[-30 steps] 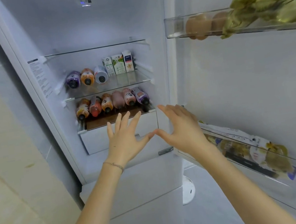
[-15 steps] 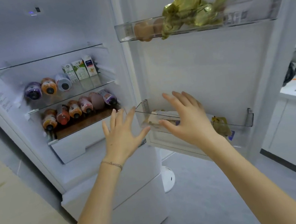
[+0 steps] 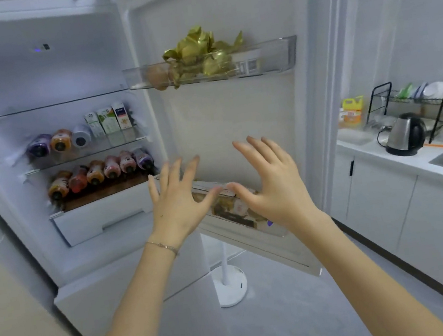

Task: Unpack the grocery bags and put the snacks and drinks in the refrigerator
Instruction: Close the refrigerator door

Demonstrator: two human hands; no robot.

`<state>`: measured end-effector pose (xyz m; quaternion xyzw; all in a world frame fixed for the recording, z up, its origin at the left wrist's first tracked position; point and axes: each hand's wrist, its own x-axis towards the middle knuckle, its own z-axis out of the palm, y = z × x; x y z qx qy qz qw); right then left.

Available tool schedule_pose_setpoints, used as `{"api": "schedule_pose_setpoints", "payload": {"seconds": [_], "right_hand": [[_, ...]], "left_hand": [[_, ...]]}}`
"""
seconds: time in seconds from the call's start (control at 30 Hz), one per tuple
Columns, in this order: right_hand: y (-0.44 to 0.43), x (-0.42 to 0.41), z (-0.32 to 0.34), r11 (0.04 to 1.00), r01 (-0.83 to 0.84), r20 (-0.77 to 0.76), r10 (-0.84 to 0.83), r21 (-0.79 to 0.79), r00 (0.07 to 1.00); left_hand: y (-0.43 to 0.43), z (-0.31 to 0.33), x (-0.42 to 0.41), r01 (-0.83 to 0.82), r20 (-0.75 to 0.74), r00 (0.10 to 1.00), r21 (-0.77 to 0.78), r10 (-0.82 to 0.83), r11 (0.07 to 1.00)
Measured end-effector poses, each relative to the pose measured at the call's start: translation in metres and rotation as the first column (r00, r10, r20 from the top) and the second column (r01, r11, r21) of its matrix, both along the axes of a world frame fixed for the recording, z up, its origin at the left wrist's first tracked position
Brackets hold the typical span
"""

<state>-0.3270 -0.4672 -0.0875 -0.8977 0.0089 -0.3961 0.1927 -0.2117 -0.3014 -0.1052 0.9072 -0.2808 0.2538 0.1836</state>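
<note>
Clear plastic lower door bin (image 3: 256, 227) with the snack packs (image 3: 234, 209) runs lengthwise from 10 to 4 o'clock right behind both empty hands, left hand (image 3: 175, 204) and right hand (image 3: 271, 186) fingers spread apart, right one nearer I'd say.

- Refrigerator (image 3: 24, 68): white inside and out, with a small blue light at the top.
- Lying bottles (image 3: 99, 172): orange, red, pink and purple, with dark caps.
- Cartons (image 3: 108, 120): white with green and orange print.
- Crinkled wrapping (image 3: 199, 52) in the upper door bin: shiny gold.
- Kettle (image 3: 405, 134): silver with black trim.
- Dish rack (image 3: 412, 99): black wire.
- Jug (image 3: 352, 112): yellow.
- Tabletop (image 3: 404, 159): white.
- Floor (image 3: 281, 318): pale grey.
</note>
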Motion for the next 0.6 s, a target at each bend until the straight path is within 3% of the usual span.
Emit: {"api": "schedule_pose_setpoints", "payload": {"seconds": [0.37,0.6], "right_hand": [[-0.088,-0.038,0.000,0.994,-0.086,-0.011,0.085,-0.071,0.996],[-0.126,-0.048,0.008,1.000,-0.029,0.052,0.029,0.001,0.998]], "left_hand": [[-0.073,0.008,-0.071,-0.105,0.021,0.994,-0.023,0.106,0.994],[-0.105,0.037,-0.080,-0.076,0.066,0.995,0.018,0.074,0.997]]}}
